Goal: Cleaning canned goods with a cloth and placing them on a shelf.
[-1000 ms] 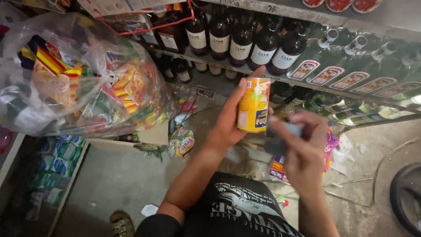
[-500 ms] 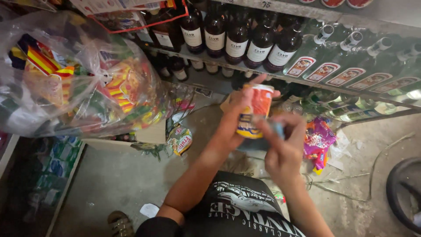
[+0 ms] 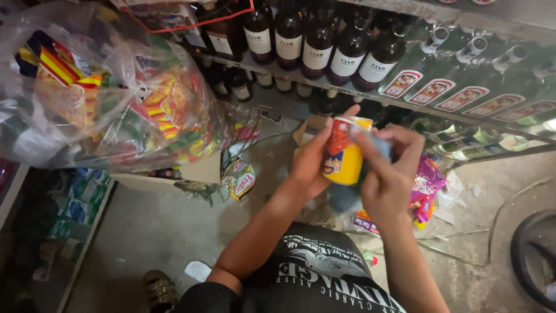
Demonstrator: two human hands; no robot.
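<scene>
My left hand (image 3: 313, 165) grips a small yellow and orange tin (image 3: 343, 155) upright in front of me. Pressed against the tin's right side, my right hand (image 3: 387, 174) holds a bluish-grey cloth (image 3: 379, 145) that covers part of the tin. Both hands sit below a shelf (image 3: 289, 78) of dark glass bottles (image 3: 315, 43). The tin's far side is hidden by my fingers.
A big clear plastic bag (image 3: 98, 98) of colourful snack packets hangs at the left. Green bottles (image 3: 463, 87) lie on the right shelf. Loose packets (image 3: 425, 188) and litter lie on the concrete floor (image 3: 150, 226). A dark tyre edge (image 3: 536, 255) shows at the right.
My hands and the tin have dropped lower and drawn closer to me. The cloth in my right hand, apart from the tin before, now rubs its side.
</scene>
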